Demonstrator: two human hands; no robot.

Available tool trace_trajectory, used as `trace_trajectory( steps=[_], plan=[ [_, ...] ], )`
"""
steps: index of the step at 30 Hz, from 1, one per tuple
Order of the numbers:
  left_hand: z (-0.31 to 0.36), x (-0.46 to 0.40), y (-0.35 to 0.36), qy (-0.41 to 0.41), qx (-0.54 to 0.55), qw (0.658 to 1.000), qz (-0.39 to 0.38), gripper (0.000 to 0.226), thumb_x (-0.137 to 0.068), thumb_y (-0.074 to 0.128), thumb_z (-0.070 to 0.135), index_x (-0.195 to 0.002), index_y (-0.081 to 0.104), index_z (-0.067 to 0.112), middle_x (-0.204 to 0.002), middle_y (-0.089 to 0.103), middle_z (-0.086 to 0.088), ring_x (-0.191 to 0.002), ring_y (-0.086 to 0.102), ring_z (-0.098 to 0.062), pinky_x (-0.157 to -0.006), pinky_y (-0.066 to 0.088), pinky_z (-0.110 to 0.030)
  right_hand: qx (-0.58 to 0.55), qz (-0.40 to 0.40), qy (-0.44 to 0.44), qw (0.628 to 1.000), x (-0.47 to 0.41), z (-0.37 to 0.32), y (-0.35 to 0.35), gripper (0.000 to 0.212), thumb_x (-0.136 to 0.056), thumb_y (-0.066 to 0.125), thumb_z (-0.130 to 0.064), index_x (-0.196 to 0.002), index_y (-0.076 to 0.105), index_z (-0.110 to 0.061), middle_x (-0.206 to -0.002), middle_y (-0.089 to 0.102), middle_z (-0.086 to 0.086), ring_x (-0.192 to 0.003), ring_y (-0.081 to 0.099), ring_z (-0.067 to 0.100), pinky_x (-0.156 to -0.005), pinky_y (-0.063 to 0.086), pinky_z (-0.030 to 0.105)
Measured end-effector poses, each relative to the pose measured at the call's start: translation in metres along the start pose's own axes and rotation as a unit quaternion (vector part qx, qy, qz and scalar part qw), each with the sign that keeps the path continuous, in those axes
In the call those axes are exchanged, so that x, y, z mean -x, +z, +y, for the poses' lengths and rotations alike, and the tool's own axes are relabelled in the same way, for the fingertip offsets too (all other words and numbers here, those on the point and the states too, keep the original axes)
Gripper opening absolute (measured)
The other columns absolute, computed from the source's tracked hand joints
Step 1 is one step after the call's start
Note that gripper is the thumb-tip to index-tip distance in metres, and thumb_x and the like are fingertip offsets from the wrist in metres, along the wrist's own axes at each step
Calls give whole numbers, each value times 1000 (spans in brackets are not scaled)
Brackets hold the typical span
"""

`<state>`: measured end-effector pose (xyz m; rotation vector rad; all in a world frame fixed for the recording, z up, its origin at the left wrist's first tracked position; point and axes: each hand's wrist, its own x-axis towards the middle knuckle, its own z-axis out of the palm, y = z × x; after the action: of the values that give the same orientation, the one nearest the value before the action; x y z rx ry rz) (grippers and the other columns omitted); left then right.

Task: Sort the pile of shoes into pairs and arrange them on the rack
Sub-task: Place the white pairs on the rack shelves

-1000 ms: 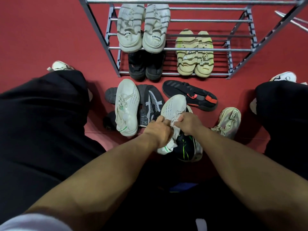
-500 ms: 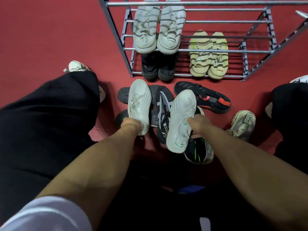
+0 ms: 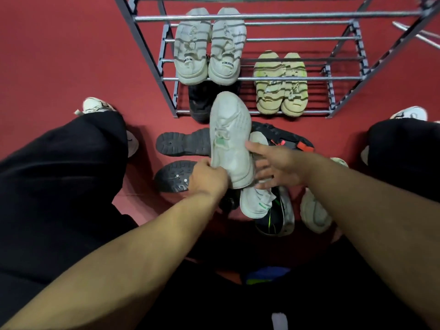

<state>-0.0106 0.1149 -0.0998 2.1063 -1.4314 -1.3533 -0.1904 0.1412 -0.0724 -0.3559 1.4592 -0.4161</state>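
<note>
Holding item: pale knit sneaker (image 3: 229,139), centre of the frame, toe toward the rack (image 3: 262,78), lifted above the floor pile. Left hand (image 3: 208,178) grips it at the heel, fingers curled round the back edge; right hand (image 3: 277,166) lies beside it with fingers spread and straight, touching its side, gripping nothing.

Handling, judged: light, soft upper that gives under a squeeze, firmer sole and heel; take hold at the heel or across the sole, not by the laces.

Likely mate: second pale sneaker (image 3: 256,202), below centre, mostly hidden by the hands.

Rack contents, upper frame: white pair (image 3: 209,46) on a higher rail at left; black pair (image 3: 200,101) below it, partly hidden; tan striped pair (image 3: 281,84) at right.

Floor pile, loose: two black boots (image 3: 181,142), soles up, left of centre; black sandal (image 3: 292,141), right of centre; dark shoe with green stripe (image 3: 273,222) and cream shoe (image 3: 314,214), lower right.
</note>
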Motion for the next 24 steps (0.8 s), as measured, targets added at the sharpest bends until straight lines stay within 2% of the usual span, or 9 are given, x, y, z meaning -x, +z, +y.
trace_trajectory(
  steps=[2, 4, 6, 8, 10, 13, 15, 19, 24],
  plan=[
    [8, 12, 15, 52, 32, 997, -49, 17, -73, 61, 38, -68, 60, 22, -71, 69, 4, -72, 65, -24, -77, 56, -39, 31, 45, 7, 998, 7, 3, -11, 20, -90, 65, -23, -104, 58, -10, -99, 65, 9, -81, 65, 23, -64, 59, 34],
    [11, 15, 29, 46, 39, 994, -88, 39, -83, 56, 55, -64, 62, 21, -69, 66, 2, -71, 62, -22, -77, 53, -35, 5, 127, 28, 992, 10, 17, -30, 14, -92, 57, -7, -106, 53, -8, -102, 55, 13, -76, 57, 20, -52, 59, 30],
    [-2, 7, 44, -22, -43, 993, -104, 46, -90, 48, 54, -99, 69, 14, -105, 70, -10, -101, 64, -31, -90, 47, -35, 22, 157, 55, 986, 22, 35, -45, 15, -93, 56, -7, -108, 54, -7, -107, 53, 15, -82, 56, 22, -63, 61, 32],
    [-20, 6, 55, -80, -139, 971, -175, 61, -88, 55, 48, -125, 58, 0, -125, 63, -17, -113, 60, -35, -92, 46, -32, 83, 182, 67, 977, 27, 54, -57, 20, -93, 58, -12, -109, 59, 0, -106, 61, 18, -90, 63, 27, -82, 57, 35],
    [-29, 13, 65, -81, -179, 957, -213, 70, -82, 63, 49, -131, 51, 0, -130, 60, -16, -116, 59, -35, -96, 47, -32, 79, 210, 100, 969, 26, 68, -62, 22, -96, 52, -7, -115, 55, 4, -102, 62, 19, -84, 64, 29, -71, 60, 39],
    [-30, 16, 76, -54, -216, 957, -186, 76, -84, 63, 48, -138, 37, 2, -139, 51, -16, -128, 51, -35, -104, 42, -36, 70, 204, 139, 966, 28, 74, -55, 9, -98, 46, -3, -100, 54, -1, -93, 58, 15, -67, 58, 23, -56, 58, 36],
    [-23, 17, 74, -52, -204, 960, -182, 68, -87, 63, 43, -135, 40, 0, -131, 57, -16, -118, 59, -34, -94, 48, -32, 73, 196, 131, 969, 29, 74, -57, 10, -97, 47, -4, -90, 55, -2, -93, 59, 16, -67, 60, 25, -62, 57, 38],
    [2, 12, 52, -119, -22, 965, -233, 29, -94, 60, 23, -111, 60, 0, -87, 64, -11, -66, 64, -25, -56, 55, -33, 65, 188, 116, 973, 41, 58, -60, 11, -92, 52, -6, -102, 57, -2, -101, 56, 17, -71, 60, 29, -54, 55, 37],
    [33, 25, -3, -96, -3, 971, -217, 19, -96, 57, 22, -91, 57, 3, -70, 56, -8, -47, 56, -17, -32, 46, -21, 118, 216, 48, 968, 79, 8, -50, 6, -91, 48, 2, -92, 53, -1, -80, 49, 15, -59, 54, 29, -37, 50, 27]
  ],
)
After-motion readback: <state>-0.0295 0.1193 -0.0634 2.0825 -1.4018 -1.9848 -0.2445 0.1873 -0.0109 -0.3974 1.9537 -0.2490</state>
